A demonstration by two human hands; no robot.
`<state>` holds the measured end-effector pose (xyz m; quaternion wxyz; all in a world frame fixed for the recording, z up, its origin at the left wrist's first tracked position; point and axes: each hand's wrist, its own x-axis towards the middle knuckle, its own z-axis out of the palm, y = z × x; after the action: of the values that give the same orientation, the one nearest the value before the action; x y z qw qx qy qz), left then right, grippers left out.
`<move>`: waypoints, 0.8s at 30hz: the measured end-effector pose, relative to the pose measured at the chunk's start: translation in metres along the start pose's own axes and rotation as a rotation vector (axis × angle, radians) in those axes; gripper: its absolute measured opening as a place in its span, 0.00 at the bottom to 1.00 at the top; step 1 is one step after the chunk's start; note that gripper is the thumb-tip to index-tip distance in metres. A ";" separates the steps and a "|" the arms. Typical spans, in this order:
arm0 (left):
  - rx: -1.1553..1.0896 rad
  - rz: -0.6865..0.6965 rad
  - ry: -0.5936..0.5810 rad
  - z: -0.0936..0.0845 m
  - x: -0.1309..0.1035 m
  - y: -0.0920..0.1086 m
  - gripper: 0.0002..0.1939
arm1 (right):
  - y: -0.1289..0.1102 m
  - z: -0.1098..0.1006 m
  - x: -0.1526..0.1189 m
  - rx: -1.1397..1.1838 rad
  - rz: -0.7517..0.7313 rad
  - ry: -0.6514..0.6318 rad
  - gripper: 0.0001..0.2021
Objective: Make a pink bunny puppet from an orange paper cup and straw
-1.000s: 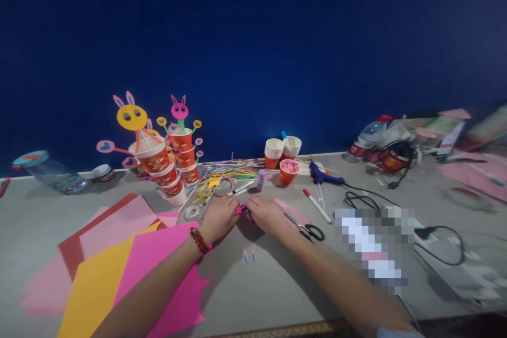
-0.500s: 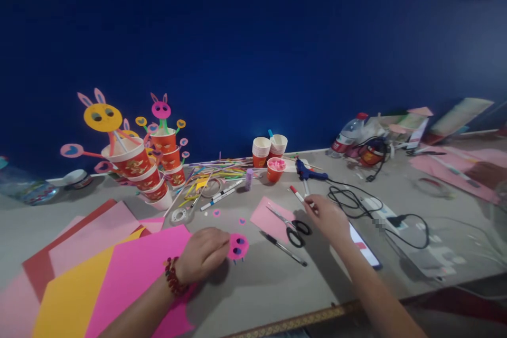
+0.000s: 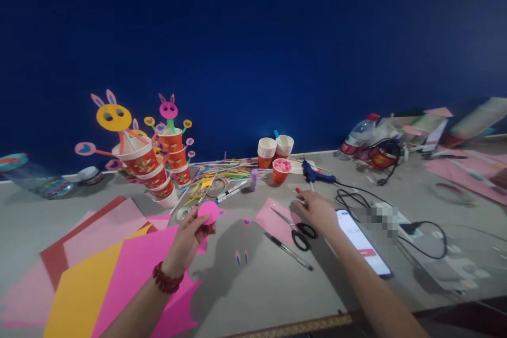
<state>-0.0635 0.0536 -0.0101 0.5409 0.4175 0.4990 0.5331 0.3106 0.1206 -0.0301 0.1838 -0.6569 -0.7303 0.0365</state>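
Left hand (image 3: 189,237) nearly closed, pinching pink disc (image 3: 208,209) left of scissors (image 3: 292,226). Right hand (image 3: 318,211) half-curled over red-tipped marker (image 3: 298,190) beyond scissors; hold cannot be told. Hard pinch could crease pink disc; low sweep could knock scissors.

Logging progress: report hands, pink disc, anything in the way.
Left hand pinching pink paper disc. Right hand at red-tipped marker, grip unclear. Black-handled scissors near right hand.
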 end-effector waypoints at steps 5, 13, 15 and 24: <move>0.329 0.133 -0.154 0.016 -0.008 -0.022 0.09 | -0.034 0.007 0.004 0.216 -0.028 -0.042 0.12; 1.213 0.750 -0.232 0.020 -0.018 -0.039 0.07 | -0.090 0.041 0.057 0.510 -0.085 -0.038 0.23; 1.361 0.832 -0.219 0.018 -0.016 -0.039 0.09 | -0.097 0.048 0.066 0.540 -0.087 -0.038 0.20; 1.288 0.596 -0.369 0.004 -0.013 -0.018 0.20 | -0.099 0.016 0.043 0.478 -0.221 -0.026 0.09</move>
<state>-0.0558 0.0397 -0.0255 0.0956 0.8537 0.4794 0.1794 0.2084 0.1517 -0.0066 0.3272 -0.5105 -0.7707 0.1959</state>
